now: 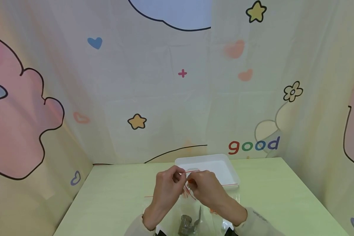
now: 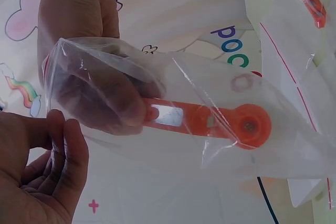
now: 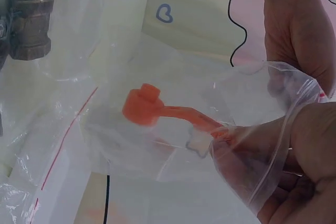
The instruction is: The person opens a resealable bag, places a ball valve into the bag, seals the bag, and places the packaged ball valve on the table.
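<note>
My right hand [image 1: 207,188] is inside a clear zip bag [image 2: 210,156] and pinches the end of an orange lever handle [image 2: 210,120] between thumb and fingers. The handle's round head [image 3: 143,107], with a short stub, points away from the fingertips, still within the plastic. My left hand [image 1: 169,185] pinches the bag's edge near its mouth, opposite the right hand. A red seal line runs along the bag's opening. Below the hands, a dark metal pipe fitting [image 1: 185,225] lies in clear plastic on the table.
At the back of the pale green table [image 1: 115,196] stands a shallow white tray [image 1: 233,170]. More clear bags with red seal lines lie beneath the hands, one with another orange piece [image 2: 310,1]. Printed cloth hangs behind and at both sides.
</note>
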Demonstrator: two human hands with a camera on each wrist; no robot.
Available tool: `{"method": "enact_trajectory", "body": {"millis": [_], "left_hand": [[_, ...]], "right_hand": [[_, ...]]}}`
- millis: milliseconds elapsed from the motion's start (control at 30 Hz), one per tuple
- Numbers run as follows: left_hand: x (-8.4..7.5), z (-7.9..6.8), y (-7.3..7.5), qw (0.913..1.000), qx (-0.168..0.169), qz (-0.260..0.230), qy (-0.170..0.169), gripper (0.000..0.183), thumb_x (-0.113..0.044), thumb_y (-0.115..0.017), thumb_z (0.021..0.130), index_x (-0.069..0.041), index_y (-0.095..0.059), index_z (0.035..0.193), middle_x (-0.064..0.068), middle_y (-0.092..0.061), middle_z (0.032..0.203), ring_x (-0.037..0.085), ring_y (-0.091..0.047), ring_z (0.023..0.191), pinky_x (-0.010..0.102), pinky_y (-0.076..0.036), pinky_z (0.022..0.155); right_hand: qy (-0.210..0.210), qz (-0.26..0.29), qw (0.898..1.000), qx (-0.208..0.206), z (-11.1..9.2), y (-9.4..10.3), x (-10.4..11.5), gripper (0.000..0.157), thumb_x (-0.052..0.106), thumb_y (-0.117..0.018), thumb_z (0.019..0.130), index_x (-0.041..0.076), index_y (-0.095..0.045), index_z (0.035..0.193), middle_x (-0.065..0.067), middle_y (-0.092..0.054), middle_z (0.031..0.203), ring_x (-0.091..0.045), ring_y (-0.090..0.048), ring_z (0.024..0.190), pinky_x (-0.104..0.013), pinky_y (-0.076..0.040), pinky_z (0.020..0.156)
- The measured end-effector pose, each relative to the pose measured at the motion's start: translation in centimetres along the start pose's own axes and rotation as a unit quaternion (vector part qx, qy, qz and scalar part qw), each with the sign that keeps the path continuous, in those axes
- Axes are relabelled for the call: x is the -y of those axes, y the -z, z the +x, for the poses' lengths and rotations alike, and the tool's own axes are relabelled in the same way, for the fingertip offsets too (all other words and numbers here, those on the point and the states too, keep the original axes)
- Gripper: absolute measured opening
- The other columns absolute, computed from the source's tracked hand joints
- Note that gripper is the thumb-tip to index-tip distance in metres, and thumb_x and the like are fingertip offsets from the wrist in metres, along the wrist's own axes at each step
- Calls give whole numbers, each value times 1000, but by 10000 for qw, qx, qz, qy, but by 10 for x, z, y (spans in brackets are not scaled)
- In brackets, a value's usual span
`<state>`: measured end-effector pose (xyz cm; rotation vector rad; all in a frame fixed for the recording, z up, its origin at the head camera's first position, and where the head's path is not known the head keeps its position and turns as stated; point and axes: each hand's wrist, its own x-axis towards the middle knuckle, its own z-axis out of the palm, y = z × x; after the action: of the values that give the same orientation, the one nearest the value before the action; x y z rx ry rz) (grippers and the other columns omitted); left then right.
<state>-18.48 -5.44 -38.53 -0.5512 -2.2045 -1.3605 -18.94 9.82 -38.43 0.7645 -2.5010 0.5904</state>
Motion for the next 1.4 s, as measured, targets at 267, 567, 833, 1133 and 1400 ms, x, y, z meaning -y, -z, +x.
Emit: {"method": "enact_trajectory", "body": {"millis": [267,567,833,1133,1400], "left_hand": [[3,1,2,10000,-4,-45,82,9,2,-62,86,-2,-69,84,2,-65,60,-4,-50,40,16,-46,45],[2,1,8,9997,-119,-231,46,12,0,-62,87,-9,-68,83,0,-65,59,-6,-51,40,18,-47,44],[3,-1,11,9985,-184,-453,262,11,-1,-61,90,-11,-66,86,1,-66,62,-2,-54,43,23,-51,49],[6,1,13,9966,-458,-507,451,6,-3,-62,90,-6,-67,93,2,-67,66,1,-60,47,23,-53,53],[6,0,13,9921,-658,-776,730,7,-2,-62,91,-8,-66,92,3,-67,66,3,-64,50,24,-54,53]], "right_hand": [[-25,10,9987,515,-1,-1,1,13,2,-71,78,14,-71,76,10,-57,59,-2,-43,54,-19,-40,55],[450,516,9974,241,-8,22,8,11,4,-72,79,15,-70,81,10,-67,68,3,-57,62,-17,-49,60],[632,1094,9866,-1036,-18,43,12,16,6,-73,83,20,-66,80,15,-62,72,7,-56,64,-12,-49,60],[55,481,9871,-1527,-34,41,15,23,20,-79,79,27,-60,69,23,-48,61,7,-41,55,-7,-35,52],[-1057,423,9915,-632,-39,24,17,19,33,-77,82,31,-66,67,28,-51,58,11,-42,54,-14,-39,53]]}}
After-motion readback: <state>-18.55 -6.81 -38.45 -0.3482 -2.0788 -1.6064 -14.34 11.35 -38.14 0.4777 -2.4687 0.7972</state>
